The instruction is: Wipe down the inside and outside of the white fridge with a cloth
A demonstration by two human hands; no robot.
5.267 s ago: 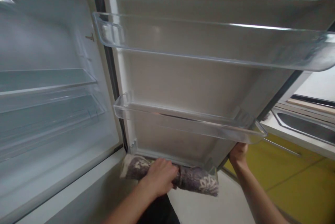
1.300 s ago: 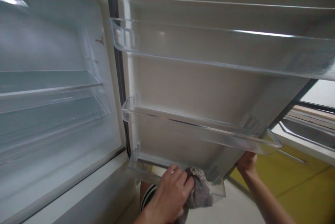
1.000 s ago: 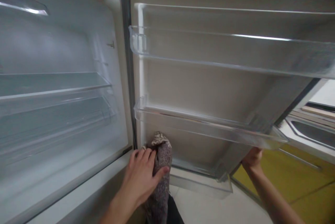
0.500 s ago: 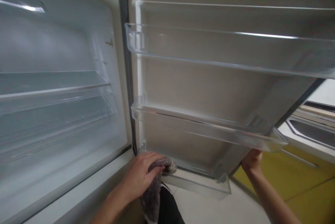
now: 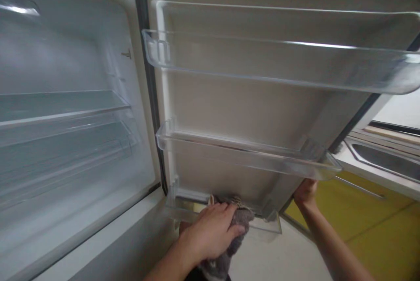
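My left hand [image 5: 215, 228] is closed on a grey-brown fuzzy cloth [image 5: 242, 225], part of which hangs below the palm. The cloth lies against the clear lowest door bin [image 5: 185, 202], about midway along it. My right hand [image 5: 306, 191] grips the free edge of the open fridge door [image 5: 229, 110], under the right end of the middle door bin [image 5: 249, 154]. Its fingertips are hidden behind the door. Across the upper part of the door runs another clear bin [image 5: 262, 64].
To the left is the open fridge compartment [image 5: 65, 57] with glass shelves [image 5: 59, 102]. At the right are yellow cabinet fronts [image 5: 377, 211] under a counter with a sink [image 5: 390, 158]. Pale floor [image 5: 272, 259] shows below the door.
My left hand has moved the cloth to the right, from the hinge end of the lowest bin to its middle. My right hand keeps hold of the door edge. The view has shifted slightly.
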